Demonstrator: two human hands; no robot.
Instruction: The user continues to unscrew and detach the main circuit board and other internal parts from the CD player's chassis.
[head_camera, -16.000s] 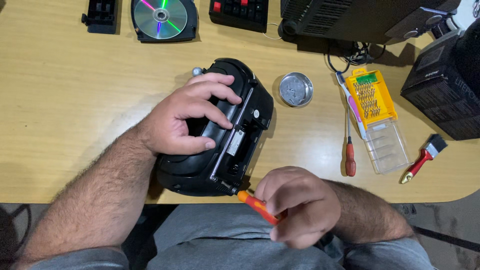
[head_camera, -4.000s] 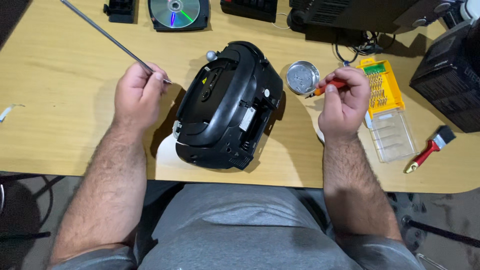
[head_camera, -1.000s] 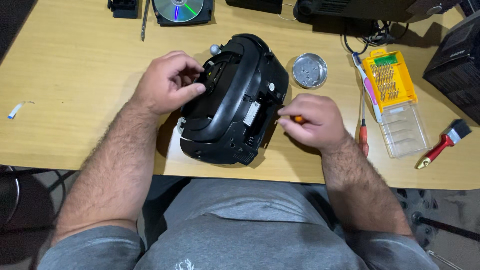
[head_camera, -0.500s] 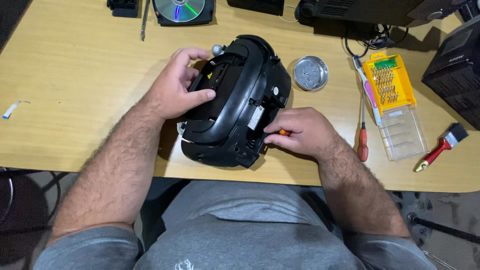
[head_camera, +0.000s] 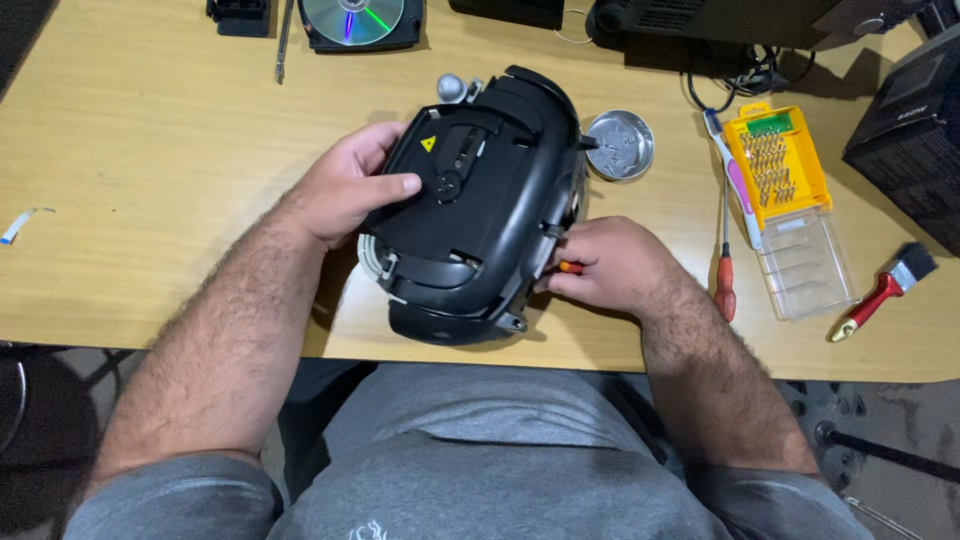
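surface: a light wooden table (head_camera: 150, 150), smooth laminate with fine grain and a rounded front edge; below that edge a grey, speckled floor shows at both lower corners, and the person's grey trousers fill the bottom centre. left to right: a small white-and-blue strip (head_camera: 18, 224) lies flat near the left edge; a black plastic block (head_camera: 238, 14) sits at the top edge, with a thin metal rod (head_camera: 283, 42) just beside it; next, a shiny disc (head_camera: 352, 14) in a black tray throws rainbow reflections. left hand (head_camera: 345, 190): fingers curled over the left side of the casing, thumb laid flat on its top panel, gripping it. black portable player (head_camera: 480, 210): at the table's middle, close to the front edge, a rounded glossy plastic shell with a curved carrying handle, a small yellow triangle label, and a silver knob at its upper end. round metal dish (head_camera: 618, 145): shallow, dull silver, just beside the player's upper right. right hand (head_camera: 612, 268): closed, fingers pinched together on an orange-handled screwdriver (head_camera: 570, 267), pressed against the player's right flank; the tip is hidden. red-handled screwdriver (head_camera: 724, 265): lies flat, near the right hand. yellow bit case (head_camera: 790, 200): open, clear lid folded out, rows of metal bits. red-handled brush (head_camera: 885, 288): near the right edge. dark box (head_camera: 915, 135): matte, at far right.
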